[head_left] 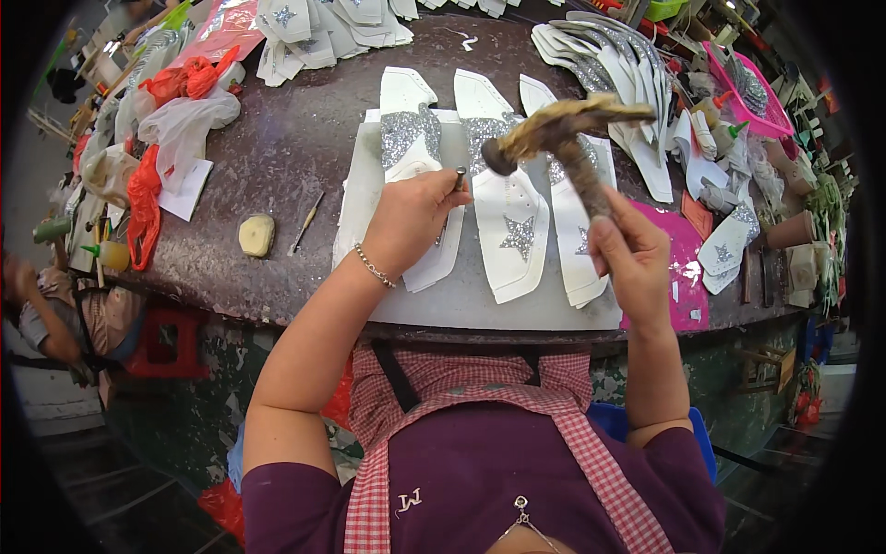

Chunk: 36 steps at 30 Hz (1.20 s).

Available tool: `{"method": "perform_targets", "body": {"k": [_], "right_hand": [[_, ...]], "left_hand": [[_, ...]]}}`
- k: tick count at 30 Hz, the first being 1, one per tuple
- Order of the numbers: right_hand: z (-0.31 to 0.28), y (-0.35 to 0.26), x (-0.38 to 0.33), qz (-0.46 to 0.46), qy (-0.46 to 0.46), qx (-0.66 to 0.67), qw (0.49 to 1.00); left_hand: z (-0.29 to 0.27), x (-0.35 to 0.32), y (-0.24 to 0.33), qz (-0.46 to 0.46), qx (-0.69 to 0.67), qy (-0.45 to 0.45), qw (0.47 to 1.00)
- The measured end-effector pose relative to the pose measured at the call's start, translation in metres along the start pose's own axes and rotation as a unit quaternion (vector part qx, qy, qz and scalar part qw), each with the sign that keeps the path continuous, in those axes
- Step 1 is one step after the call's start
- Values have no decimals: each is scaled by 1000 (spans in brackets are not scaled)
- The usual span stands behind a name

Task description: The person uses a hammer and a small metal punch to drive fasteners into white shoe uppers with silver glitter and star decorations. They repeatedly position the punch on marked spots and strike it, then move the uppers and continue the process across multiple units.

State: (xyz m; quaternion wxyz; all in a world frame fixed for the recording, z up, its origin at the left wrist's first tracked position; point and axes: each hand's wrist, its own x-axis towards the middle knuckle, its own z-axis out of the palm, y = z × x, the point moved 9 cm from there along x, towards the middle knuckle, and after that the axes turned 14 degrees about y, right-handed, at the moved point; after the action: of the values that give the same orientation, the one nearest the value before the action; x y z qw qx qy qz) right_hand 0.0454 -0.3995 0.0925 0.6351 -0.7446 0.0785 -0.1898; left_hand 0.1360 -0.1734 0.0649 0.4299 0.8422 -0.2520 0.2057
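My right hand (pixel 637 258) is closed around the handle of a hammer (pixel 581 171), its worn, wrapped-looking head raised above the work. In my left hand (pixel 411 217) a small metal punch (pixel 460 174) is pinched upright; its lower end is hidden by my fingers. This hand rests over the left one of three white and silver-glitter shoe upper pieces (pixel 408 138). The middle piece (pixel 517 217) shows a glitter star, and the hammer partly covers the right piece (pixel 577 245). All three lie side by side on a pale board (pixel 355 240).
Stacks of similar pieces (pixel 600 65) lie at the far right, more (pixel 332 32) at the far left. A round yellowish block (pixel 257 235) and a thin tool (pixel 306 224) sit left of the board. A pink sheet (pixel 678 258) and pink basket (pixel 752 92) are rightward. Another person (pixel 65 314) sits left.
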Motion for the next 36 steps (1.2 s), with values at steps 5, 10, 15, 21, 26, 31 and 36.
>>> {"method": "perform_targets", "body": {"k": [5,10,15,21,26,31,36], "right_hand": [[-12,-98,11,-171,56,206,962],[-3,-78,13,-252,42,-51,965],[20,-70,9,-251,-22,-277,927],[-11,-25,-11,-116,4,-172,978],[-23,1,-22,-15,18,-116,993],[-18,6,-20,-3,15,-88,996],[-14,7,-18,-2,10,-77,997]], "left_hand": [[3,0,-4,-28,20,-1,999],[8,2,3,-4,43,6,999],[4,-3,-8,-53,30,29,998],[1,-12,-24,-145,-95,70,982],[0,-19,-29,-138,-64,12,988],[3,-18,-31,-144,-55,-11,988],[5,-18,-32,-174,-74,-36,981]]}}
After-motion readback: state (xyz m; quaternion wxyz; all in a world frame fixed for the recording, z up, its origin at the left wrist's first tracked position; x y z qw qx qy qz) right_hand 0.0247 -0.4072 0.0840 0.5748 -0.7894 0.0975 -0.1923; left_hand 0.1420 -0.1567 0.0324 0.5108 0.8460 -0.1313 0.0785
